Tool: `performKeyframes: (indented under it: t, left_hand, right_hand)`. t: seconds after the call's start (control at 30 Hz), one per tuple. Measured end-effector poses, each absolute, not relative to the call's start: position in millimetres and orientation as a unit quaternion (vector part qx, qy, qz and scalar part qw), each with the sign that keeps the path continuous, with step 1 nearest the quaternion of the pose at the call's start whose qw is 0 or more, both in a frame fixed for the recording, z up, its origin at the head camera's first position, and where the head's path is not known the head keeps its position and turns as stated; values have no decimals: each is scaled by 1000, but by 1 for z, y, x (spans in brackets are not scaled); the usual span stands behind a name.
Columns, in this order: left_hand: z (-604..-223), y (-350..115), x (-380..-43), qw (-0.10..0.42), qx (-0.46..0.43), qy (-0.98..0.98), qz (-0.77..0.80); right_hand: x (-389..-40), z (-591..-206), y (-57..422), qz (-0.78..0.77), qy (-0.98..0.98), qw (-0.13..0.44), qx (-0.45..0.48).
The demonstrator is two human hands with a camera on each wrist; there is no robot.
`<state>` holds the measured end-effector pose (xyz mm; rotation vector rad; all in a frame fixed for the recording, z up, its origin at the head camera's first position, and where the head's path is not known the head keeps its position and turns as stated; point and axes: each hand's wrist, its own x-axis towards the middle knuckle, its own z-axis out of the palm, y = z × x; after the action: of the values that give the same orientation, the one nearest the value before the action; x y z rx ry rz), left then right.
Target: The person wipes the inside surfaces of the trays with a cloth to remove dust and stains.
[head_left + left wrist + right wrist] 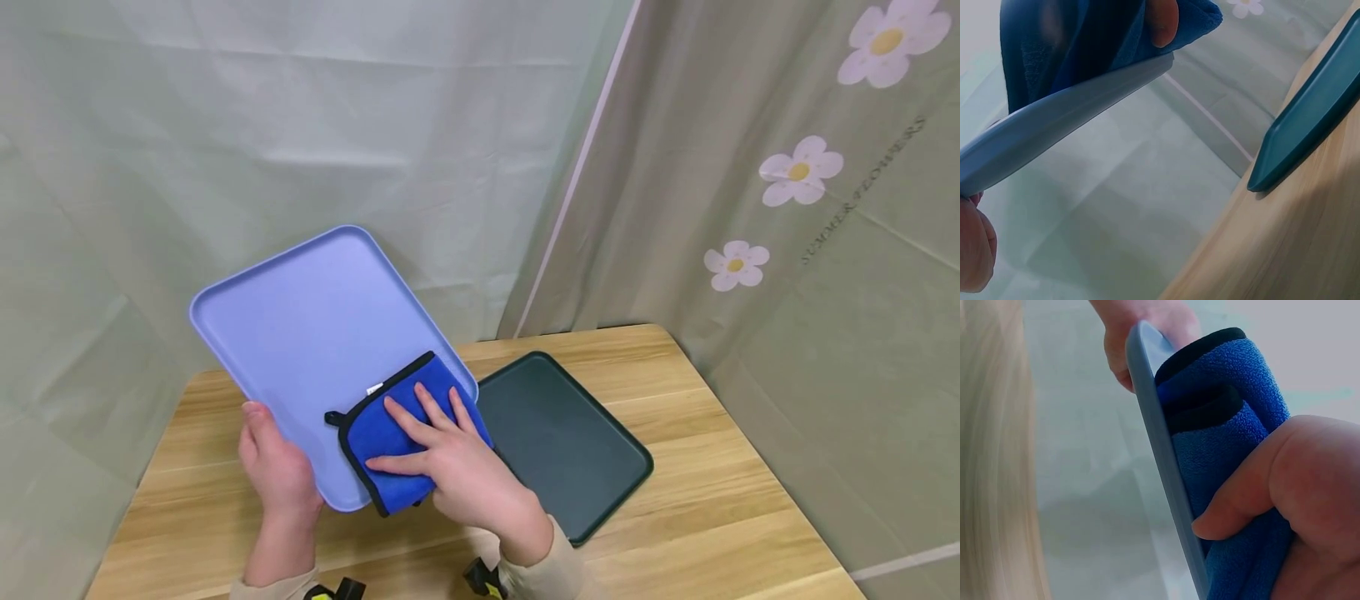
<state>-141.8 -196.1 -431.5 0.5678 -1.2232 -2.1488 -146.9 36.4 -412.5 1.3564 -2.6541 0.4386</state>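
Observation:
A periwinkle-blue rectangular tray (300,325) is held up at a tilt above the table. My left hand (281,467) grips its left edge near the lower corner, thumb on the rim. Across the tray's lower right part lies a folded blue cloth (373,437) with black trim, a small loop and a white tag. My right hand (472,475) presses the cloth against the tray with fingers spread and straight. In the right wrist view, the thumb (1235,506) lies along the cloth's folded layers, close to the tray's rim.
A dark green tray (566,442) lies flat on the wooden table (720,500), to the right of the raised one. Pale curtains (420,150) hang behind and at the sides, with white flowers printed on the right one. Dark wrist devices (483,577) show at both sleeves.

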Motion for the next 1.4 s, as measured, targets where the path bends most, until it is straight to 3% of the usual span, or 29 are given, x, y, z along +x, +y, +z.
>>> performKeyframes:
  t: [0.47,1.4]
  left_hand:
    - [-428,-192,-144,306,158,-419,-840]
    - [-428,-191,-146,303,175,-423,-836]
  right_hand:
    - [-136,-413,25,109,-867,56,483]
    - [-135,-413,22,101,-863,57,493]
